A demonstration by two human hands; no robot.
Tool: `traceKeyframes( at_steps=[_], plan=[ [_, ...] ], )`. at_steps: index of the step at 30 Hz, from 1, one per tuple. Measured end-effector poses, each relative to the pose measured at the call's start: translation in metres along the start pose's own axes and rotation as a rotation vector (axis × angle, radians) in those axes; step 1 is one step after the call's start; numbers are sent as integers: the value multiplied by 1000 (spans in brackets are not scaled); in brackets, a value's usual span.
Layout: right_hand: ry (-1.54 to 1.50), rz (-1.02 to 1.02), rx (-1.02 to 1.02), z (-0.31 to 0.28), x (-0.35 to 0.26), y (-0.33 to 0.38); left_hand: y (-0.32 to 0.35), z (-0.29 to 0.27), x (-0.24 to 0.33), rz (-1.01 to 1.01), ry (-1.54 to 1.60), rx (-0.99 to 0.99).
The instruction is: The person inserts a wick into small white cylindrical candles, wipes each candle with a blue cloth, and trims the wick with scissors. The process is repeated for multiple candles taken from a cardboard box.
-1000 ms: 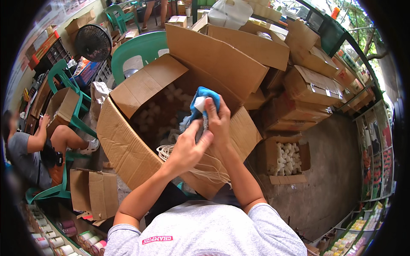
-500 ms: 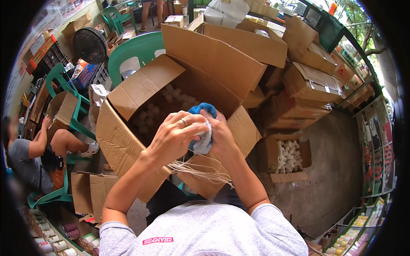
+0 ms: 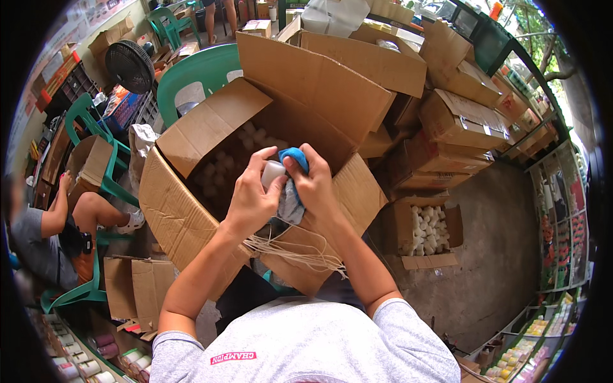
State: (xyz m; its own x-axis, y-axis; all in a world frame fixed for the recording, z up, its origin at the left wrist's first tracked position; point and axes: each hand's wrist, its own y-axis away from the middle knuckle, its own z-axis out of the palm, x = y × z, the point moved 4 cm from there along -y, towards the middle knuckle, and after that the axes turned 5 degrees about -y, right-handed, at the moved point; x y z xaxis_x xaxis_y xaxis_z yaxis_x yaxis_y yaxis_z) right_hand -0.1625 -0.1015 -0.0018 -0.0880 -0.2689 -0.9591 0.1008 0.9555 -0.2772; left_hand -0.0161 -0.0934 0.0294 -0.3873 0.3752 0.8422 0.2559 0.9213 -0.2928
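Observation:
My left hand (image 3: 250, 199) is closed around a white waxy-looking cylinder (image 3: 273, 171), its fingers and thumb on either side. Close beside it, my right hand (image 3: 313, 188) grips a blue and grey cloth (image 3: 292, 205), the thumb pressing on the blue part. Both hands are above the near side of a big open cardboard box (image 3: 175, 201). White rounded pieces (image 3: 252, 135) lie inside this box, partly in shadow. Below my hands, a bundle of thin pale strings (image 3: 303, 255) hangs across the box's near flap.
A smaller carton (image 3: 456, 223) of white pieces stands on the floor at right. Stacked cartons (image 3: 460, 127) rise behind it. A green plastic chair (image 3: 169, 89) is beyond the big box, near a black fan (image 3: 129, 67). At left sits another person (image 3: 45, 236).
My hands have moved slightly apart. The white cylinder, mostly covered by cloth and fingers before, now shows in my left hand, while the cloth is bunched in my right.

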Motion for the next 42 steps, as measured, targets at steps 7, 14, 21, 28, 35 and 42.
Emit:
traceKeyframes(
  at_steps=[7, 14, 21, 28, 35, 42],
  plan=[
    [567, -270, -2, -24, -42, -14, 1, -25, -32, -383, 550, -42],
    [-87, -249, -380, -4, -60, 13, -5, -10, 6, -126, 294, -123],
    [-498, -150, -405, 7, -71, 21, 5, 3, 28, 131, 319, 37],
    [-278, -41, -191, -4, -52, 29, 6, -6, 24, 138, 234, 205],
    [21, -164, 69, -7, -66, 50, 6, -4, -5, -409, 1072, 8],
    [14, -209, 1, 1, -68, 54, 16, -7, 11, -552, 1671, -128]
  ],
)
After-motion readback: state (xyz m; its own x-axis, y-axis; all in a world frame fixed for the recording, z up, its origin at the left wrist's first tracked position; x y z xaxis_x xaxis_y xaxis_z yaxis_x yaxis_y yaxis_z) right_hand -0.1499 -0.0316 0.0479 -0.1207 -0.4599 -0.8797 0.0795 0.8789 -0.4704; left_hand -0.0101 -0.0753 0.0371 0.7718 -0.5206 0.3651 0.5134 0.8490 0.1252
